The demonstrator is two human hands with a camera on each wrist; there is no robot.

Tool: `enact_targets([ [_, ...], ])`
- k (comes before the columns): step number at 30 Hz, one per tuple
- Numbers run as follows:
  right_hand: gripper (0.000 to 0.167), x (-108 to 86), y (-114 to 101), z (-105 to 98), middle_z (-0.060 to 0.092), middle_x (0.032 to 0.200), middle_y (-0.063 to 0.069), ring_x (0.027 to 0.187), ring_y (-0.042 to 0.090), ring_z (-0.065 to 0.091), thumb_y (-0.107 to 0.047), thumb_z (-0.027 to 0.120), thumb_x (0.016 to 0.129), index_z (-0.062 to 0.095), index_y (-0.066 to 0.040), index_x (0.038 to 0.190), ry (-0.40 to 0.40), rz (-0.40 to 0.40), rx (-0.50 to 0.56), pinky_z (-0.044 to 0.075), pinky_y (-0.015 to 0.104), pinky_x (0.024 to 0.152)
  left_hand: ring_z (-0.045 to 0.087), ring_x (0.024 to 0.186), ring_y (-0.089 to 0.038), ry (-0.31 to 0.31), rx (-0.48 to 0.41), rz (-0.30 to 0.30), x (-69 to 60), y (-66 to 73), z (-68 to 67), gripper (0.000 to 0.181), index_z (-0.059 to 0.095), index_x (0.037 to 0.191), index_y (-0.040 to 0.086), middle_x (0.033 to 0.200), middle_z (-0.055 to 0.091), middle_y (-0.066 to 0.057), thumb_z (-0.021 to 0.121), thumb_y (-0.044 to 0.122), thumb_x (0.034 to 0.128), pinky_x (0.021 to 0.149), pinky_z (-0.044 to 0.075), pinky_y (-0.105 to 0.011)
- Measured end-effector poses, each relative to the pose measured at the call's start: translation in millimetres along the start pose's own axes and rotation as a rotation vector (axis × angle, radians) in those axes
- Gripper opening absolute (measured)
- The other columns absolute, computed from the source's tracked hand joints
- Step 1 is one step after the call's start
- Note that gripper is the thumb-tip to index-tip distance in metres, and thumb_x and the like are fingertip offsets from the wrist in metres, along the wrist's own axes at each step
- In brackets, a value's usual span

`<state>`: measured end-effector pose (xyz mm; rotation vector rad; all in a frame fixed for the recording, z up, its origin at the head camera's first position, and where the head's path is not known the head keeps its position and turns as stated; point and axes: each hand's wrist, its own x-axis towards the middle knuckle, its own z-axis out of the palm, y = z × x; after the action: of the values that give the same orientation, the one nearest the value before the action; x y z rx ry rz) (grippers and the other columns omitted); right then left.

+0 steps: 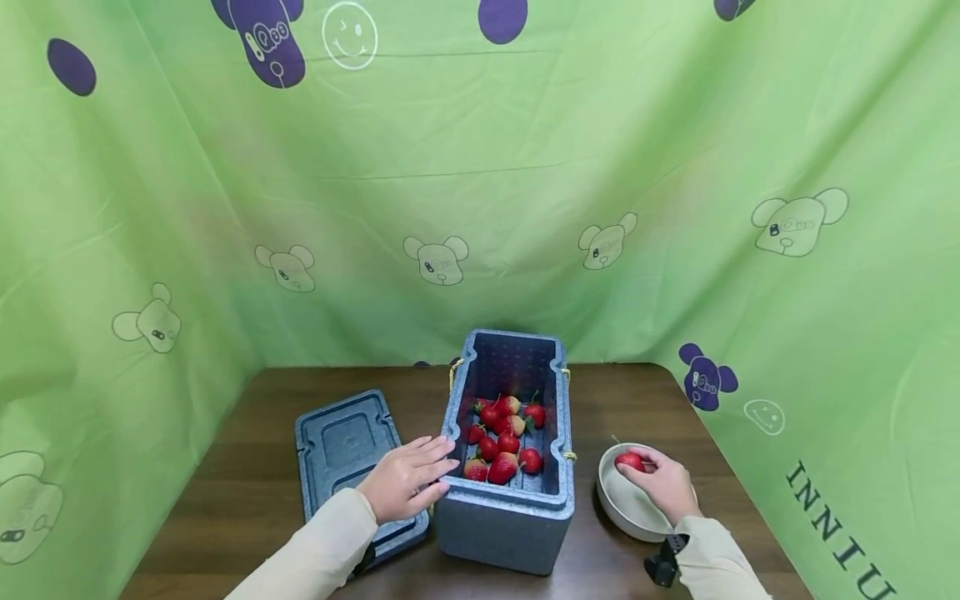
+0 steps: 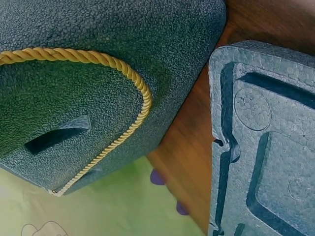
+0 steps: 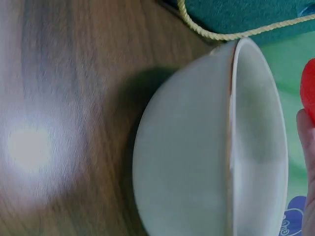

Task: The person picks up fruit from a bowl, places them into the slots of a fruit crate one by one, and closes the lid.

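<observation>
My left hand [image 1: 408, 479] rests on the left rim of a blue-grey foam box [image 1: 501, 533], its fingers fairly straight. Inside that box lie several strawberries [image 1: 502, 468] and rounder red cherries [image 1: 532, 460]. Over a white bowl [image 1: 609, 500] to the right, my right hand [image 1: 666, 485] pinches a cherry [image 1: 628, 461] between thumb and fingers, its thin stem pointing up and left. Part of the same cherry [image 3: 308, 88] and the thumb show at the right edge of the right wrist view, beside the bowl's rim. The left wrist view does not show the left hand.
The box's lid [image 1: 345, 442] lies on the wooden table [image 1: 232, 500] left of the box, partly behind the left arm. A yellow rope handle [image 2: 145, 105] hangs on the box's side. A green printed curtain [image 1: 360, 200] closes off the back and sides.
</observation>
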<state>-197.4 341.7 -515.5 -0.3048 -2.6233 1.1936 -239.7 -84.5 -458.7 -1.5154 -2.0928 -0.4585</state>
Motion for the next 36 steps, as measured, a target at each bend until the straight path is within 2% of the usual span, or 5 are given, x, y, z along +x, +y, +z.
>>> enact_targets([
  [7,0.036,5.1,-20,8,0.065,0.100,0.026,0.074,-0.017,0.050,-0.005,0.076,0.077,0.066,0.009,0.109,0.238,-0.072,0.184,0.043,0.002,0.067,0.059,0.116,-0.022,0.051,-0.002,0.007,-2.3,0.5,2.3,0.053,0.071,0.114,0.005,0.122,0.064,-0.012,0.034,0.041,0.1027,0.099,0.044,-0.037],
  [13,0.036,19.6,-46,8,0.063,0.100,0.026,0.070,-0.019,0.048,-0.004,0.075,0.078,0.065,0.009,0.110,0.374,-0.080,0.245,0.041,0.001,0.066,0.057,0.120,-0.019,0.104,-0.033,0.015,-3.5,-0.1,3.2,0.045,0.071,0.113,0.005,0.123,0.064,-0.011,0.041,0.037,0.1016,0.104,0.038,-0.032],
  [18,0.037,35.2,-65,2,0.065,0.100,0.028,0.069,-0.023,0.047,-0.007,0.075,0.078,0.066,0.007,0.110,0.449,-0.092,0.232,0.039,0.000,0.066,0.060,0.115,-0.022,0.100,-0.022,0.019,-2.6,-1.1,4.6,0.049,0.071,0.111,0.003,0.120,0.065,-0.013,0.037,0.037,0.1027,0.098,0.045,-0.037],
  [32,0.039,88.3,-142,-4,0.066,0.106,0.027,0.071,-0.020,0.050,-0.008,0.074,0.078,0.066,0.007,0.113,0.422,-0.237,0.294,0.043,0.003,0.069,0.061,0.114,-0.021,0.092,0.006,0.026,-1.1,-2.4,7.2,0.054,0.072,0.111,0.004,0.118,0.066,-0.013,0.031,0.039,0.1034,0.097,0.046,-0.037],
  [36,0.037,102.1,-169,-1,0.067,0.104,0.026,0.078,-0.004,0.061,-0.007,0.075,0.078,0.067,0.006,0.112,0.364,-0.322,0.257,0.043,0.003,0.069,0.061,0.114,-0.021,0.096,0.012,0.036,-0.9,-3.4,7.5,0.049,0.072,0.111,0.004,0.119,0.066,-0.013,0.036,0.036,0.1029,0.096,0.047,-0.037],
])
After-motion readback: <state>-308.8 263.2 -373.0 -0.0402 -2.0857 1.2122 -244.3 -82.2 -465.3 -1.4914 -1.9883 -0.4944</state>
